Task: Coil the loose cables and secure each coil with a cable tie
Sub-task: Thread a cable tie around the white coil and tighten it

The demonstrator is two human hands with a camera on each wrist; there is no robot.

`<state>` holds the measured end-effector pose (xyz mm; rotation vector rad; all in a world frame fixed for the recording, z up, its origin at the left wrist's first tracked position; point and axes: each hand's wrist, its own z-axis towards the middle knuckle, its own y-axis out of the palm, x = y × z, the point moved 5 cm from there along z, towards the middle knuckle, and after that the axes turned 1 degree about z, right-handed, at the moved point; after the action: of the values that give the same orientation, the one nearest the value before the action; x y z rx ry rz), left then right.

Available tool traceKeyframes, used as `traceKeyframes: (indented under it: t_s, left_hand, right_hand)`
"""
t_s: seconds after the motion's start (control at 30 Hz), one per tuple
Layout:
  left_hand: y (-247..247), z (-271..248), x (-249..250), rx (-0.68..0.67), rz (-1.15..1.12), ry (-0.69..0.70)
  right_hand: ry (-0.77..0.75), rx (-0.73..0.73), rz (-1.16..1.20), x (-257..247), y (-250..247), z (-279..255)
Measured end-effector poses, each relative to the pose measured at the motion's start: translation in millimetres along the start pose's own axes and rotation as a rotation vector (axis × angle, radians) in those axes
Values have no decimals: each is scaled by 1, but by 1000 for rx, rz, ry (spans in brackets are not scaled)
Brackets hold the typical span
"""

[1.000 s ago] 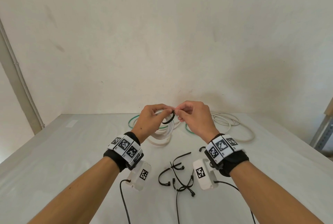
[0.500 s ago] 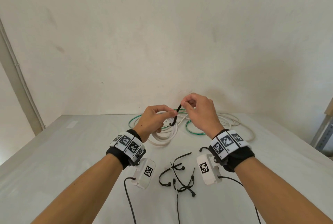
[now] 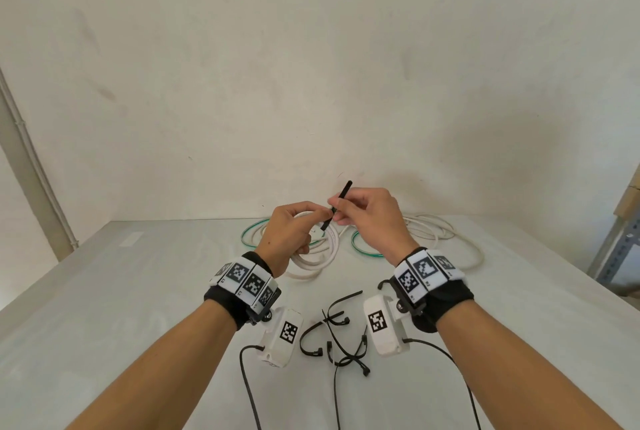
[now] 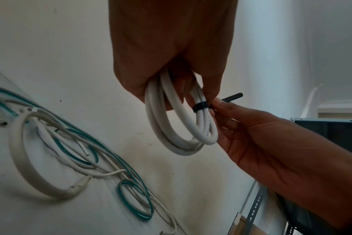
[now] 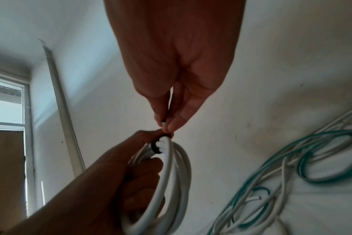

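Observation:
My left hand [image 3: 294, 232] grips a small coil of white cable [image 4: 177, 120] above the table, its loops hanging below the fingers [image 5: 171, 174]. A black cable tie [image 4: 200, 107] is wrapped tight round the coil's strands. My right hand [image 3: 349, 211] pinches the tie's free tail [image 3: 341, 199] between thumb and fingers right beside the coil; the tail sticks up and away past the fingers. Loose white and green cables [image 3: 415, 239] lie tangled on the table [image 3: 138, 291] behind the hands, also seen in the left wrist view [image 4: 80, 151].
Several spare black cable ties [image 3: 339, 332] lie in a heap on the table between my forearms. A wall stands right behind the table. A metal shelf frame [image 3: 613, 253] is at the right edge.
The tie's loop has closed tight round the coil. My right hand has drawn the tail up and to the right, so more of it sticks out past the fingers.

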<state>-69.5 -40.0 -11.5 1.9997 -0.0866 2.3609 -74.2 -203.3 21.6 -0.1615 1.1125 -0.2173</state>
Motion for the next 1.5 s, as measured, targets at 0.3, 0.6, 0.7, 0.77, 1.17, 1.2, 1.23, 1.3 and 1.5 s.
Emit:
traceKeyframes:
  t_s: [0.3, 0.6, 0.7, 0.77, 1.17, 1.2, 1.23, 1.3, 1.5]
  left_hand:
    - [9, -5, -4, -3, 57, -34]
    - [13, -1, -3, -24, 100, -5]
    - [16, 2, -3, -11, 130, 31]
    - [18, 3, -2, -16, 137, 55]
    - [25, 4, -13, -78, -473, -256]
    - [27, 4, -15, -82, -519, -276]
    - [29, 4, -17, -86, -540, -294]
    - [33, 4, -22, -90, -442, -291]
    - [48, 1, -39, -247, 237, -214]
  right_hand:
    - [-107, 201, -134, -1, -3, -1]
    - [-130, 175, -169, -6, -8, -5]
    - [-148, 182, -166, -7, -9, -6]
    - [-153, 176, -171, -6, -9, -7]
    - [231, -180, -186, 29, -11, -11]
    - [270, -193, -142, 33, -9, -15]
    - [287, -179, -121, 36, -11, -16]
    - [305, -115, -101, 40, -19, -16]
    - [317, 48, -272, 50, -59, -13]
